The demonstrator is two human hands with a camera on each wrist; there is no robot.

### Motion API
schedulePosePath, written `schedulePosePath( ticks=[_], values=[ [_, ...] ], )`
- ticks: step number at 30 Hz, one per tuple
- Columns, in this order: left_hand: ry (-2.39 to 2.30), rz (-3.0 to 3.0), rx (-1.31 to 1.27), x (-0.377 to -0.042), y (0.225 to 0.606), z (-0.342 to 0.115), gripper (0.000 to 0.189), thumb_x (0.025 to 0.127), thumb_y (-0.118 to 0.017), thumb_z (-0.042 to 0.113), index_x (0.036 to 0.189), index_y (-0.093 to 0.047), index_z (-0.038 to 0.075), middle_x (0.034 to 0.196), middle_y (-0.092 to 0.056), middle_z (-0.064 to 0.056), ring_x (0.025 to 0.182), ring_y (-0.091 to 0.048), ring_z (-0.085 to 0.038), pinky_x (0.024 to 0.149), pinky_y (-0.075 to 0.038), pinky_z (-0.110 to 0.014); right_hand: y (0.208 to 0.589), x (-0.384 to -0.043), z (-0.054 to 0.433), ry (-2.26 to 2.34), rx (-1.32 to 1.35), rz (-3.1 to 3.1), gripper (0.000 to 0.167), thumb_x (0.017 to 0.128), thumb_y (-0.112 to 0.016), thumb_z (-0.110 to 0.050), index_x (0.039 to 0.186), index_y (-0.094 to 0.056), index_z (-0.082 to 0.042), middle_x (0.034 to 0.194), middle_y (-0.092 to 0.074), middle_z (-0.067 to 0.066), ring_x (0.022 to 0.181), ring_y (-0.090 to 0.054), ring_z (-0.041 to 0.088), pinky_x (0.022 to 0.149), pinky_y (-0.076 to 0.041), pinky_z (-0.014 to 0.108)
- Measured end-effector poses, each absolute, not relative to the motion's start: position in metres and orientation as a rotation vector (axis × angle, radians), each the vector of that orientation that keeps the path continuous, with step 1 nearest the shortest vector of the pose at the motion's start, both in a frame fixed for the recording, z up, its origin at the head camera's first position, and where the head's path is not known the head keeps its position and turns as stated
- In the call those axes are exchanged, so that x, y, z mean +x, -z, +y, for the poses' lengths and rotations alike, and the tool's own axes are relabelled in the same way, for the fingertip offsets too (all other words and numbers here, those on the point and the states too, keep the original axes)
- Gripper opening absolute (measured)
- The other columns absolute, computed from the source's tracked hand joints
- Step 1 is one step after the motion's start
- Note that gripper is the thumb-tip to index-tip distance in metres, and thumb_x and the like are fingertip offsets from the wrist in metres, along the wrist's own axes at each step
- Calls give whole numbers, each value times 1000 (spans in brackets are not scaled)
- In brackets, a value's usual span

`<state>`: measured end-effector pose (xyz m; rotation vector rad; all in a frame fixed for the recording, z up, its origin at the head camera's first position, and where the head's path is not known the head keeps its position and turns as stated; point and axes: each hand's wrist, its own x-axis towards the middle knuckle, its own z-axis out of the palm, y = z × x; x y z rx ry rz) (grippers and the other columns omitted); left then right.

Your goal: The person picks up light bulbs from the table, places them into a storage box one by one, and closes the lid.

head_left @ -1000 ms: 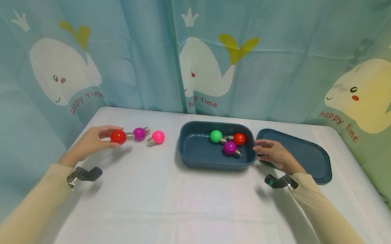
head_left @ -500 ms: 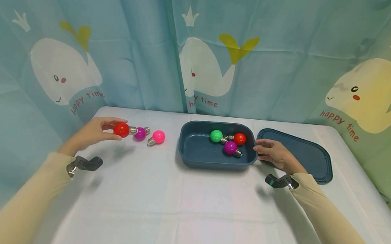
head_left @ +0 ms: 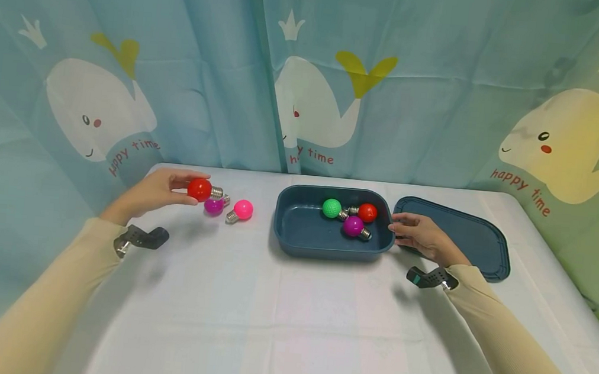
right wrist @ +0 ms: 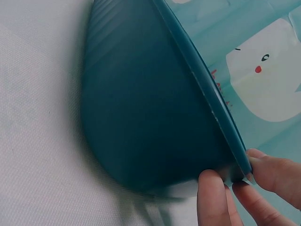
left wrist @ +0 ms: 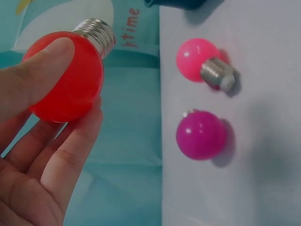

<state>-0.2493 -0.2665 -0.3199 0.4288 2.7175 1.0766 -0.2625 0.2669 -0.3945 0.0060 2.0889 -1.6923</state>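
My left hand (head_left: 159, 189) holds a red light bulb (head_left: 200, 189) by its round globe, raised above the table at the left. In the left wrist view, the thumb lies across the red globe and its metal screw base points up and away. Near it on the cloth lie a purple bulb (left wrist: 201, 135) and a pink bulb (left wrist: 196, 59). My right hand (head_left: 419, 236) grips the right rim of a dark blue box (head_left: 294, 249). Inside that box are a green bulb (head_left: 331, 208), another red bulb (head_left: 367, 212) and another purple bulb (head_left: 352, 226).
A dark blue lid (head_left: 458, 233) lies flat on the white tablecloth (head_left: 278, 310), right of the box and partly behind my right hand. A blue-green curtain (head_left: 223, 85) with whale prints hangs behind the table and along both sides.
My left hand has lifted the red bulb and carried it to the right and away from me, over the loose purple bulb. My right hand and the box stay in place.
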Motion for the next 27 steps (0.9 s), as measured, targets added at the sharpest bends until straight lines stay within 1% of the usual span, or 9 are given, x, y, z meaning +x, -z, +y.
schedulePosePath(
  ticks=[3,9,16,21,27],
  values=[
    [-1068,2714,441,-252,318,-260,60,85,-69,18,139,-45,10,140,-47,-19,126,-46,-39,96,-48,-52,394,-262,266,1691,22,2096,54,93,-57,-13,137,-32,7,91,-62,-14,81,-59,0,73,-54,17],
    [-1076,2667,464,-258,314,-246,60,86,-68,17,140,-44,11,138,-49,-19,127,-47,-39,91,-52,-46,394,-262,266,1687,13,2097,56,94,-57,-13,138,-30,8,91,-62,-15,81,-59,0,73,-54,17],
    [-1150,2587,485,-269,317,-227,59,85,-68,12,140,-45,11,136,-51,-20,127,-46,-40,93,-51,-48,392,-261,265,1687,12,2088,58,94,-56,-13,140,-27,8,92,-61,-14,80,-59,-1,74,-54,17],
    [-1169,2553,531,-274,319,-211,60,84,-67,11,140,-45,9,132,-53,-21,125,-48,-40,91,-53,-46,391,-260,265,1683,12,2093,58,94,-55,-12,140,-27,9,91,-60,-15,80,-59,0,74,-54,17],
    [-1147,2539,558,-282,319,-194,60,84,-68,12,140,-46,13,131,-55,-18,124,-50,-37,88,-54,-42,392,-261,265,1686,23,2107,58,93,-57,-13,139,-29,8,91,-61,-13,81,-59,1,74,-55,18]
  ],
)
